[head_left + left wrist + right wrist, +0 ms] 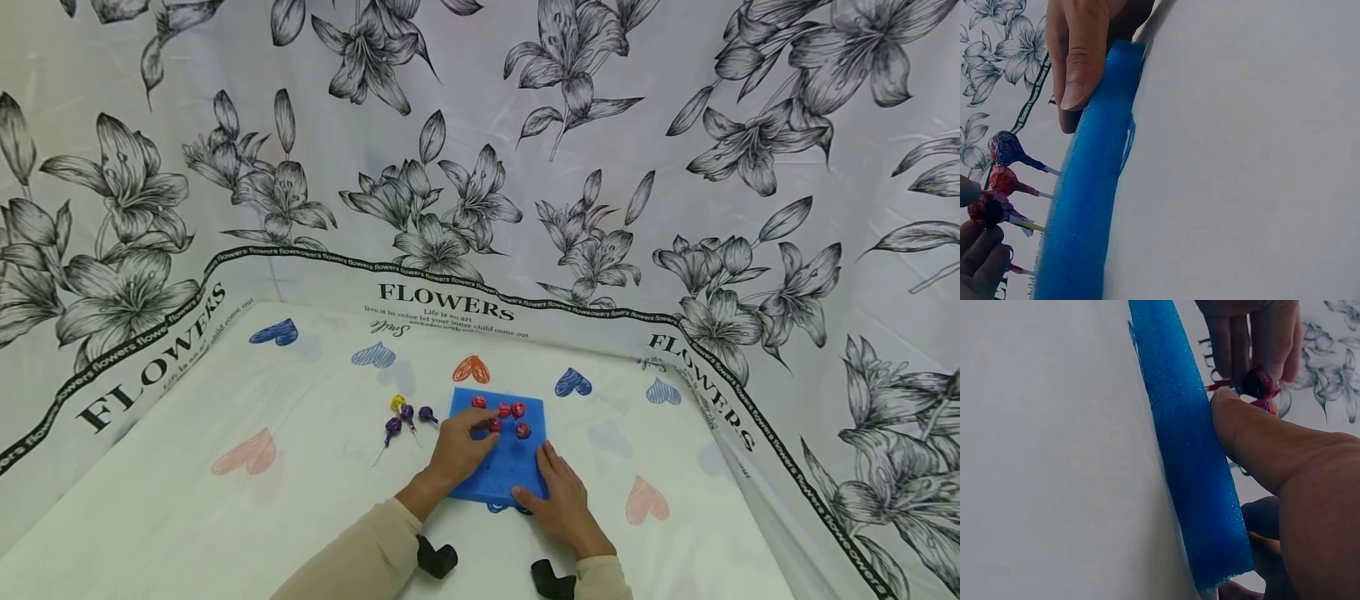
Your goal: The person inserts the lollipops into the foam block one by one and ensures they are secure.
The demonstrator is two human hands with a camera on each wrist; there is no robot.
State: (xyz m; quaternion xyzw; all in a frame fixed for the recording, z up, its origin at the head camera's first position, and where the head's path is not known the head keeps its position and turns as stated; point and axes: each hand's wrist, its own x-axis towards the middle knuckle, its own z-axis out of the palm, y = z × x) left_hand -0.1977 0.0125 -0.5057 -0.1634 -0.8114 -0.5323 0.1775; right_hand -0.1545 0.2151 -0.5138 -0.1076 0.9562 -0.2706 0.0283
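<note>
The left hand is pinching a red lollipop, probably seating its stick in the blue foam block; the right hand, fingers extended, is bracing its edge; gentle release is seemingly becoming due

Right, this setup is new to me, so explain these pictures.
No machine here: these are a person's two bare hands. The wide picture comes from a camera worn on the head; the two darker ones come from cameras on the left and right wrists, which see the blue foam block edge-on. It lies on a white heart-printed tablecloth. Standing lollipops have their sticks in it; one yellow lollipop and three purple lollipops lie loose to its left. The left hand seems to have a fingertip grip on one standing lollipop, while the right hand rests against the block.
</note>
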